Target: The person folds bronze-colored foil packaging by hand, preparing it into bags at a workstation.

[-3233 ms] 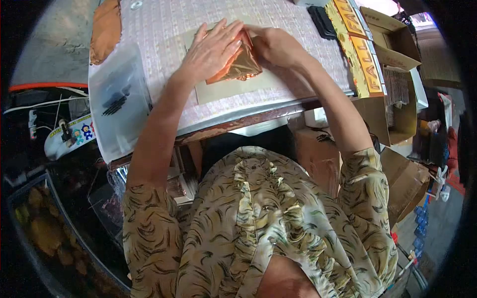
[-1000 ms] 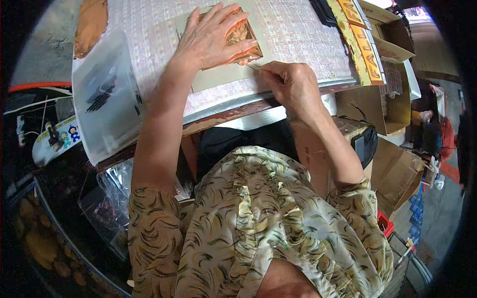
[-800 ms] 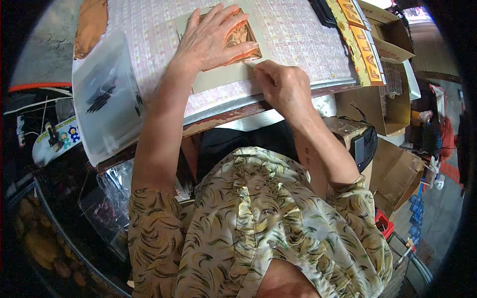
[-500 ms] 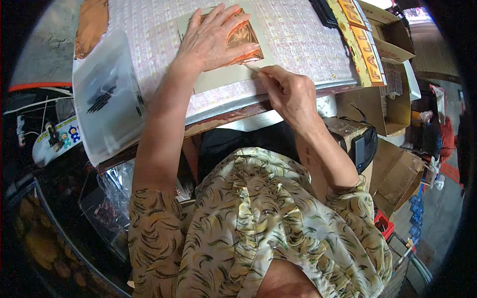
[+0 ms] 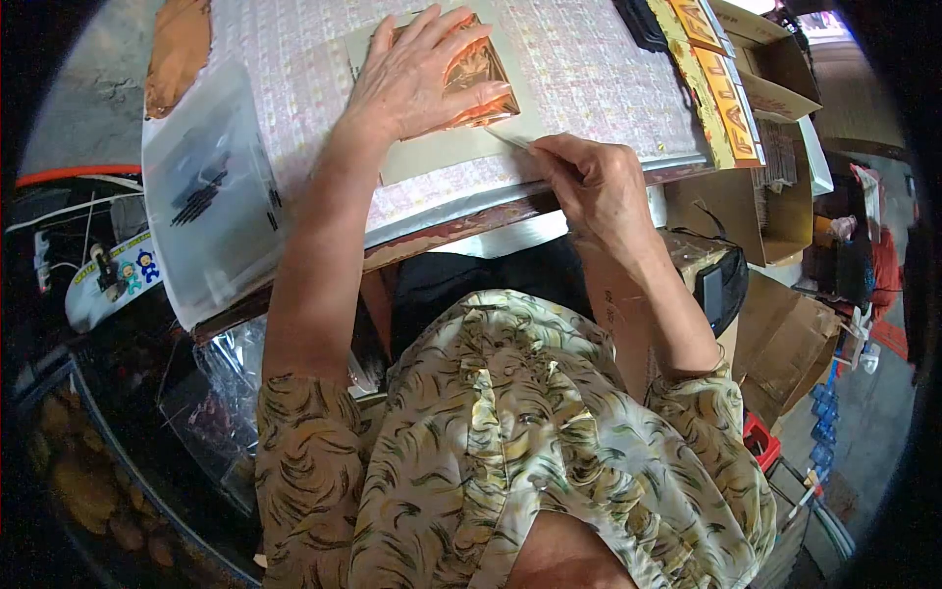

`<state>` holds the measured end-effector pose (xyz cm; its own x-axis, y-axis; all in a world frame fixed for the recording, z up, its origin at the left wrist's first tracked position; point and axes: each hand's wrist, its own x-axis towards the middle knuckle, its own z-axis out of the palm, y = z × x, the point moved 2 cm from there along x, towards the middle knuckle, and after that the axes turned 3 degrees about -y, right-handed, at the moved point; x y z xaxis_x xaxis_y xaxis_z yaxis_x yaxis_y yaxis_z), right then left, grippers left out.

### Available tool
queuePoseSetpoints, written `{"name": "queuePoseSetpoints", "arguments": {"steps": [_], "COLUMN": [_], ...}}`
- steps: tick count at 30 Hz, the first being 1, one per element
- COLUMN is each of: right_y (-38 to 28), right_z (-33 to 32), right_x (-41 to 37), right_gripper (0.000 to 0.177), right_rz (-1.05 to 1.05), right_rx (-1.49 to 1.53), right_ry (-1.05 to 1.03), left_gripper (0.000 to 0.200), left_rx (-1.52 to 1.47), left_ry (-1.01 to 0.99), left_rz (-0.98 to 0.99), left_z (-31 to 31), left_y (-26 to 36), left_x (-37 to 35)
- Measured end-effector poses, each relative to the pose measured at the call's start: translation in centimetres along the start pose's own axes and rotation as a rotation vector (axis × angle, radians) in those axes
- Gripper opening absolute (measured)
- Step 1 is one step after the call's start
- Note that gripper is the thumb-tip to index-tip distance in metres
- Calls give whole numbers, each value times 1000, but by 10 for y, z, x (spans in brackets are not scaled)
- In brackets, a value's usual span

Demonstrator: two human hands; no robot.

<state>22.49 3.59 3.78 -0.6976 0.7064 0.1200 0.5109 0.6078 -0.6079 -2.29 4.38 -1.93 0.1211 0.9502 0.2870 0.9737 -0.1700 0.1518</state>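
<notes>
My left hand (image 5: 417, 79) lies flat with fingers spread over a shiny copper-coloured foil sheet (image 5: 483, 69), pressing it against a grey-beige board (image 5: 442, 155). The palm and fingers hide part of the foil. Just right of the board's near edge, my right hand (image 5: 601, 187) is closed in a pinch around one end of a thin pale strip (image 5: 512, 139). From those fingertips the strip reaches over the board towards the foil's lower edge. Under the board is a pink-and-white patterned table cover (image 5: 314, 88).
A translucent plastic sheet (image 5: 221, 196) covers the table's left side, with a brown piece (image 5: 180, 54) behind it. Yellow printed packs (image 5: 726, 103) and a black object (image 5: 643, 25) are at the right edge. Open cardboard boxes (image 5: 785, 201) stand beyond the table.
My right hand has moved right and slightly towards me, away from the foil, still pinching; more of the pale strip shows. My left hand has stayed in place.
</notes>
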Motion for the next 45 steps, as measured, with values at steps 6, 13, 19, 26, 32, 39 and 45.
{"name": "queuePoseSetpoints", "arguments": {"steps": [6, 13, 19, 26, 32, 39, 45], "right_y": [-5, -6, -6, -17, -7, 17, 14], "right_z": [2, 9, 20, 34, 30, 3, -5], "right_x": [3, 6, 10, 13, 13, 10, 18], "right_gripper": [14, 14, 13, 8, 8, 14, 16], "right_rz": [32, -23, -53, -71, -77, -106, -384], "right_rx": [-55, -53, -109, -213, -161, -147, -225], "right_ry": [11, 52, 52, 30, 40, 53, -40], "left_gripper": [77, 77, 78, 79, 83, 86, 84], "left_rx": [-7, -20, -11, 3, 26, 46, 45], "left_ry": [3, 17, 5, 4, 14, -3, -6], "left_rz": [-5, 17, -2, 0, -8, -27, -5], "left_z": [1, 0, -2, -4, -4, 5, 4], "left_y": [0, 0, 2, 3, 5, 3, 3], "left_x": [-1, 0, 0, 1, 0, 0, 1]}}
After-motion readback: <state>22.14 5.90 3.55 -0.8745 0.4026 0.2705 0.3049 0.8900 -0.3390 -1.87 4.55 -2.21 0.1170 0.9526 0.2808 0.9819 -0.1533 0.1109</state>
